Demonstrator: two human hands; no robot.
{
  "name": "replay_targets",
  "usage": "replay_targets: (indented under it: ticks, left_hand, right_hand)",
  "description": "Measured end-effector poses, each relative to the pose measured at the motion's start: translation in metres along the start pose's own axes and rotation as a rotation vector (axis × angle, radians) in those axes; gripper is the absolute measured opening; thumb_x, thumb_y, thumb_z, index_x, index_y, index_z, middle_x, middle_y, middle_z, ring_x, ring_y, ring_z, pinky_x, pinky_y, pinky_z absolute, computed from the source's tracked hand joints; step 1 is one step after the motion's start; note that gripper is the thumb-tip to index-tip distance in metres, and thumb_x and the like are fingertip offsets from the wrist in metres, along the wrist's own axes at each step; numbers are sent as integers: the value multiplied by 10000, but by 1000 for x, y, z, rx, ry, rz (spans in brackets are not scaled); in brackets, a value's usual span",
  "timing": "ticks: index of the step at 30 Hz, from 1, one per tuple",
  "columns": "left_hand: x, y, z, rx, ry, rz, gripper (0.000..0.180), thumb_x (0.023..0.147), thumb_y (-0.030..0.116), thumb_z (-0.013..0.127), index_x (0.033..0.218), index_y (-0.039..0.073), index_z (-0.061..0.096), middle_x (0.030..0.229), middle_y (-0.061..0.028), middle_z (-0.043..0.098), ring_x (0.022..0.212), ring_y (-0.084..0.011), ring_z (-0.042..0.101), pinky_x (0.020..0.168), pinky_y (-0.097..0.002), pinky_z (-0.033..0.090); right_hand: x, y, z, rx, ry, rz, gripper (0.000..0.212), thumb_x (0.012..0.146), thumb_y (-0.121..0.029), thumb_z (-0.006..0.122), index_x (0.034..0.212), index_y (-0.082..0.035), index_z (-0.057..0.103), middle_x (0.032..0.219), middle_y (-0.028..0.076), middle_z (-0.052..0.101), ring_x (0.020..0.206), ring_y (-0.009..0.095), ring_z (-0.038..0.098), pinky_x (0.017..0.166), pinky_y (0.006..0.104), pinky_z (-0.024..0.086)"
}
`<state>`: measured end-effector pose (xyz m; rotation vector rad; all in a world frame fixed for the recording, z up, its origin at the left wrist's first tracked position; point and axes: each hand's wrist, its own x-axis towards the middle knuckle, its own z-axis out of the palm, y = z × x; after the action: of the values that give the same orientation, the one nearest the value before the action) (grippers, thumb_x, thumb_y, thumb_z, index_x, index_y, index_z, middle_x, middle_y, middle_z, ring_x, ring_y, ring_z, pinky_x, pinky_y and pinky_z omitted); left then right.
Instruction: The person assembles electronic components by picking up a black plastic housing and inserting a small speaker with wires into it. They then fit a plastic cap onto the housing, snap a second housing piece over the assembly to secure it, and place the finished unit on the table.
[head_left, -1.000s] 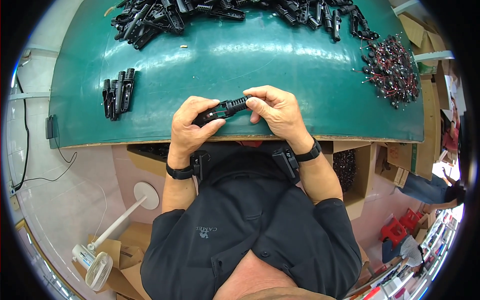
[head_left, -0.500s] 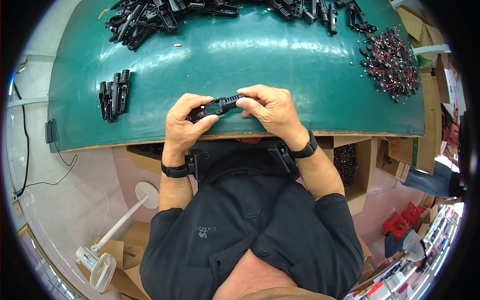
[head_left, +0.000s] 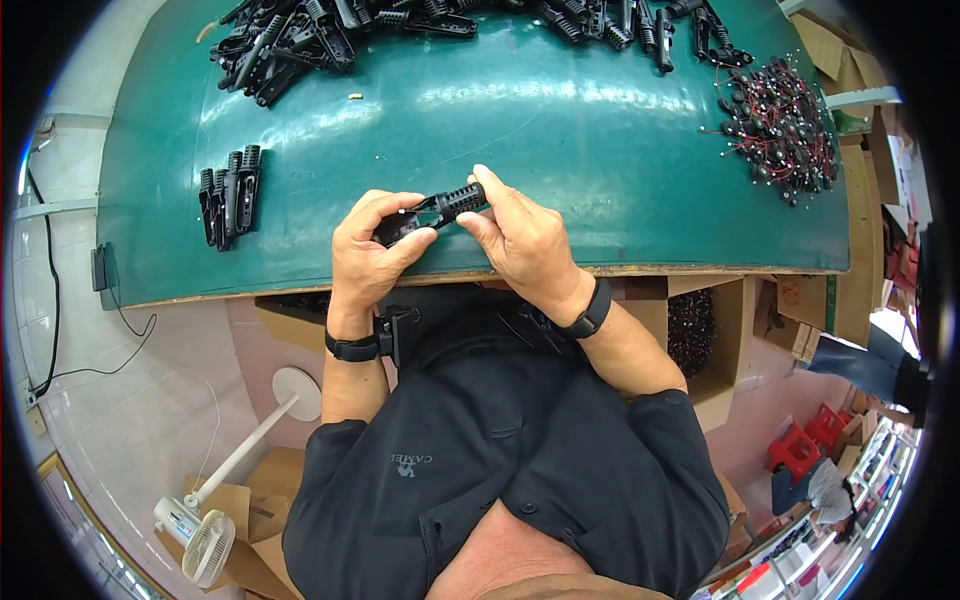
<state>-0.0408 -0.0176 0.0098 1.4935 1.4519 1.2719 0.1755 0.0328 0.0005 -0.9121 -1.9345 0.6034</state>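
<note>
Over the near edge of the green table I hold a black plastic housing [head_left: 462, 202] with a ribbed round end and an open, hollow body. My left hand [head_left: 365, 245] grips the body between thumb and fingers, covering part of it. At the ribbed end, my right hand [head_left: 530, 240] has its thumb and index finger against the tip. Whether a small part sits between those fingertips is hidden. Several like housings [head_left: 230, 195] lie side by side on the left of the table.
A heap of black housings [head_left: 290, 50] spreads along the far edge of the green table [head_left: 500, 130]. On the right lies a pile of small round black parts with red wires [head_left: 780, 130]. Cardboard boxes [head_left: 735, 350] stand below the table, and a white fan [head_left: 208, 548] at lower left.
My right hand has turned and shifted slightly, its fingers moving from around the ribbed end to its tip. The housing has tilted a little, and the left hand is nearly still.
</note>
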Motion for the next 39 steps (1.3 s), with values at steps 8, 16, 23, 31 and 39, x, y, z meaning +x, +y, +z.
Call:
replay_targets:
  ticks: [8,16,23,31,39]
  left_hand:
    - [0,-1,-5,3,5,-14,381,792,88,909,1137,14,765,1029,-49,705,899,-126,653,805,-253,522]
    - [-7,5,2,-104,-40,-63,347,838,39,857,1163,4,740,1064,-30,696,971,-111,654,866,-252,515]
    - [-7,-3,11,-162,2,-113,347,837,61,875,1153,12,741,1067,-31,710,973,-119,676,877,-270,543]
    - [-4,1,14,-173,-9,-154,338,837,73,881,1142,17,746,1054,-25,713,952,-111,680,850,-265,551]
    - [-4,-3,5,-151,-17,-150,337,841,88,879,1143,18,748,1034,-19,708,947,-102,669,827,-259,544]
  right_hand:
    - [-2,-4,7,69,-48,38,612,933,-109,791,1463,48,529,1225,204,727,885,274,774,769,355,619]
    - [1,-9,-2,414,-140,160,899,954,-188,797,1644,9,254,1604,231,451,1327,321,627,1035,394,567]
    - [1,-15,2,559,-201,257,1013,962,-245,799,1671,9,122,1714,242,243,1454,352,504,1143,422,494]
    - [-6,-12,10,610,-147,294,1085,918,-349,834,1668,13,139,1692,263,276,1454,343,509,1093,425,520]
    - [-3,-14,8,609,-239,298,1063,946,-207,805,1679,-3,63,1732,236,176,1497,353,440,1189,443,441]
